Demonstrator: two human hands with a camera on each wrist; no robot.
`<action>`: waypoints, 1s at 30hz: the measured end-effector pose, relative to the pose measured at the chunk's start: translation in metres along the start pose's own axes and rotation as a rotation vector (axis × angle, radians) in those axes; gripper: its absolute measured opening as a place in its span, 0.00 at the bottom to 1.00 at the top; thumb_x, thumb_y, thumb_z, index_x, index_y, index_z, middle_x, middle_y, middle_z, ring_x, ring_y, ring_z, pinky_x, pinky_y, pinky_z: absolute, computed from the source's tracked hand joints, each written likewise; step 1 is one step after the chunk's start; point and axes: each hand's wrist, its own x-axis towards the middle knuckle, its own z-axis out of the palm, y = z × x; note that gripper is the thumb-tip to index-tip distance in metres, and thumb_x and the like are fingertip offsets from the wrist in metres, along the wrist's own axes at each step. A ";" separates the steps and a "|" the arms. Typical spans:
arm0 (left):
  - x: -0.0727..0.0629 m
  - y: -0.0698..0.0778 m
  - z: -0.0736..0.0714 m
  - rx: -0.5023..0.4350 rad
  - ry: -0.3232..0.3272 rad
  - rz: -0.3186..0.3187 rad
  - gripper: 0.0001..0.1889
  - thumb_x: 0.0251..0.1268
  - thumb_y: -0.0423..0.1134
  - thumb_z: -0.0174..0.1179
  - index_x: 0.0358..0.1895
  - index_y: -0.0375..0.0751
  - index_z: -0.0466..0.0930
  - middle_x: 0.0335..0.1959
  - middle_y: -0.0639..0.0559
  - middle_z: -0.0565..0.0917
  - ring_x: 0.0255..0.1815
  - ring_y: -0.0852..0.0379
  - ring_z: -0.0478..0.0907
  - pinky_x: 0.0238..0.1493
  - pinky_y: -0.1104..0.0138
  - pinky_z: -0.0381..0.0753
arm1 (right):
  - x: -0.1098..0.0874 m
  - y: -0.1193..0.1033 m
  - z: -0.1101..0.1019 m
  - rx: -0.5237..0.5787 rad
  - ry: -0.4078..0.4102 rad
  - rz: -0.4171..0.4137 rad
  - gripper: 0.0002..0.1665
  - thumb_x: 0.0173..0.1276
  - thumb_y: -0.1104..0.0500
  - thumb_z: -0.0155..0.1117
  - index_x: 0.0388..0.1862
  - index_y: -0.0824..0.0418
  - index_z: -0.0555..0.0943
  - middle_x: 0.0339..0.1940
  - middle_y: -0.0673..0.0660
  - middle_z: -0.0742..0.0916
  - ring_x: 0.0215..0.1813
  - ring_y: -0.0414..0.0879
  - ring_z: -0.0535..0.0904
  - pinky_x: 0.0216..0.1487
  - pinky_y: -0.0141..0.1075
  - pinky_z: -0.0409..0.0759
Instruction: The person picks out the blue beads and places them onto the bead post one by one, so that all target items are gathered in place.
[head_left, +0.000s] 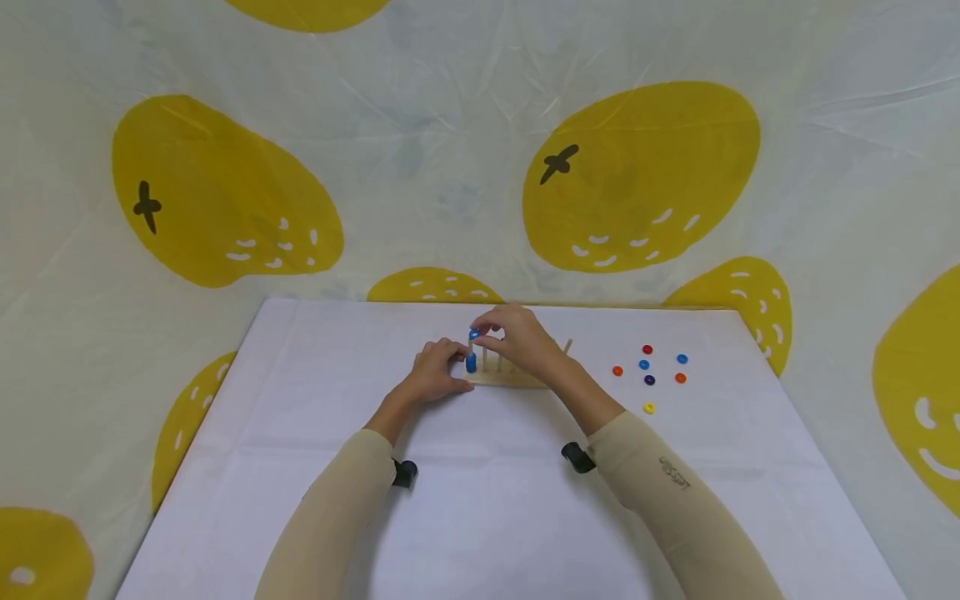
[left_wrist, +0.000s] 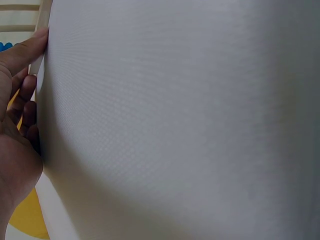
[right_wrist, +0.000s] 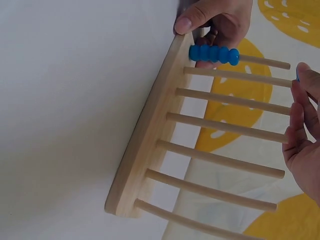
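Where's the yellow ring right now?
In the head view, the yellow ring lies on the white tabletop, right of the right sleeve's cuff. It is the nearest loose ring, with the dark blue ring just beyond it.

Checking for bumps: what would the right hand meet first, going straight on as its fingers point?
Probably the end peg bearing the blue stack, near its tip; the blue ring pinched in the right hand is close by. Depth is unclear, so it could pass just over.

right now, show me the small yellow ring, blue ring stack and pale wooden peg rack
Small yellow ring (head_left: 648, 411), head view, near rim
Blue ring stack (right_wrist: 214, 54), right wrist view, middle
Pale wooden peg rack (right_wrist: 151, 127), right wrist view, base
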 end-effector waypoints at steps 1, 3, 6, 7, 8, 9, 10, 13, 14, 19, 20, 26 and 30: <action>0.000 0.000 0.000 -0.002 -0.002 -0.003 0.31 0.55 0.48 0.79 0.61 0.46 0.80 0.54 0.50 0.81 0.57 0.48 0.69 0.64 0.50 0.66 | 0.001 -0.001 0.001 0.004 -0.003 0.003 0.13 0.69 0.59 0.73 0.50 0.61 0.89 0.42 0.54 0.91 0.47 0.49 0.83 0.53 0.46 0.82; 0.001 0.000 0.000 -0.005 -0.004 -0.009 0.31 0.55 0.49 0.79 0.61 0.46 0.80 0.55 0.50 0.81 0.57 0.48 0.69 0.65 0.50 0.65 | 0.002 -0.001 0.002 0.001 -0.008 0.007 0.13 0.69 0.59 0.73 0.50 0.62 0.89 0.42 0.54 0.91 0.46 0.49 0.83 0.53 0.45 0.82; 0.002 -0.001 0.000 -0.007 -0.005 -0.014 0.31 0.55 0.49 0.79 0.62 0.46 0.80 0.55 0.50 0.80 0.58 0.48 0.69 0.66 0.50 0.65 | 0.004 -0.002 0.003 -0.001 -0.018 0.010 0.14 0.69 0.59 0.73 0.51 0.62 0.88 0.43 0.54 0.91 0.47 0.49 0.84 0.53 0.44 0.82; 0.002 -0.001 0.000 -0.008 -0.006 -0.015 0.31 0.55 0.49 0.79 0.62 0.46 0.80 0.55 0.50 0.80 0.58 0.48 0.69 0.66 0.50 0.65 | 0.005 -0.001 0.003 -0.003 -0.021 0.011 0.14 0.69 0.59 0.73 0.51 0.62 0.88 0.44 0.54 0.91 0.47 0.49 0.84 0.53 0.44 0.82; 0.002 -0.001 0.000 -0.009 -0.006 -0.014 0.31 0.56 0.50 0.79 0.62 0.46 0.80 0.55 0.51 0.80 0.58 0.48 0.69 0.66 0.50 0.64 | 0.005 -0.001 0.004 -0.008 -0.027 0.009 0.14 0.69 0.58 0.73 0.51 0.62 0.88 0.44 0.54 0.91 0.47 0.49 0.84 0.54 0.44 0.82; 0.002 -0.002 0.000 -0.010 -0.007 -0.014 0.31 0.56 0.50 0.79 0.62 0.46 0.80 0.55 0.51 0.80 0.59 0.48 0.69 0.66 0.49 0.64 | 0.005 -0.001 0.004 -0.013 -0.032 0.005 0.14 0.69 0.58 0.73 0.51 0.62 0.88 0.43 0.54 0.91 0.47 0.49 0.84 0.54 0.45 0.81; 0.002 -0.002 0.000 -0.010 -0.008 -0.013 0.31 0.56 0.50 0.78 0.62 0.46 0.80 0.55 0.51 0.80 0.59 0.48 0.69 0.66 0.49 0.64 | 0.006 -0.001 0.005 -0.018 -0.037 0.002 0.14 0.69 0.59 0.73 0.51 0.61 0.88 0.43 0.54 0.91 0.47 0.49 0.84 0.54 0.45 0.81; 0.002 -0.002 -0.001 -0.015 -0.011 -0.011 0.31 0.56 0.49 0.79 0.62 0.46 0.80 0.55 0.50 0.80 0.59 0.48 0.69 0.66 0.49 0.64 | 0.006 -0.001 0.006 -0.033 -0.051 -0.011 0.13 0.69 0.59 0.73 0.50 0.61 0.89 0.41 0.54 0.91 0.46 0.50 0.84 0.53 0.45 0.81; 0.001 -0.002 -0.001 -0.016 -0.012 -0.010 0.30 0.56 0.49 0.79 0.62 0.46 0.80 0.55 0.50 0.80 0.59 0.48 0.69 0.66 0.49 0.64 | 0.006 -0.001 0.006 -0.036 -0.054 -0.014 0.13 0.69 0.59 0.73 0.50 0.61 0.89 0.41 0.54 0.91 0.46 0.50 0.83 0.53 0.45 0.80; 0.001 -0.001 -0.001 -0.021 -0.010 -0.009 0.30 0.55 0.49 0.79 0.61 0.47 0.80 0.55 0.50 0.81 0.58 0.48 0.70 0.66 0.49 0.65 | 0.005 0.000 0.008 -0.054 -0.062 -0.002 0.12 0.68 0.60 0.73 0.50 0.61 0.89 0.40 0.54 0.91 0.46 0.50 0.82 0.54 0.45 0.80; 0.001 -0.001 -0.001 -0.021 -0.010 -0.010 0.30 0.55 0.49 0.79 0.61 0.47 0.80 0.55 0.50 0.81 0.58 0.48 0.69 0.66 0.49 0.65 | 0.005 0.000 0.009 -0.056 -0.064 0.005 0.12 0.69 0.60 0.73 0.50 0.60 0.89 0.40 0.53 0.91 0.46 0.50 0.82 0.54 0.45 0.80; 0.001 -0.001 -0.001 -0.011 -0.011 -0.008 0.31 0.55 0.49 0.79 0.61 0.47 0.80 0.54 0.51 0.81 0.58 0.48 0.69 0.65 0.49 0.65 | 0.005 -0.001 0.008 -0.053 -0.082 0.045 0.11 0.70 0.58 0.72 0.50 0.59 0.89 0.40 0.53 0.91 0.47 0.49 0.81 0.55 0.44 0.79; 0.002 -0.001 0.000 -0.010 -0.009 -0.009 0.30 0.55 0.49 0.79 0.61 0.47 0.80 0.54 0.51 0.81 0.57 0.48 0.69 0.65 0.50 0.66 | 0.005 -0.001 0.008 -0.056 -0.087 0.047 0.11 0.70 0.58 0.72 0.49 0.59 0.89 0.40 0.52 0.91 0.47 0.49 0.81 0.55 0.44 0.79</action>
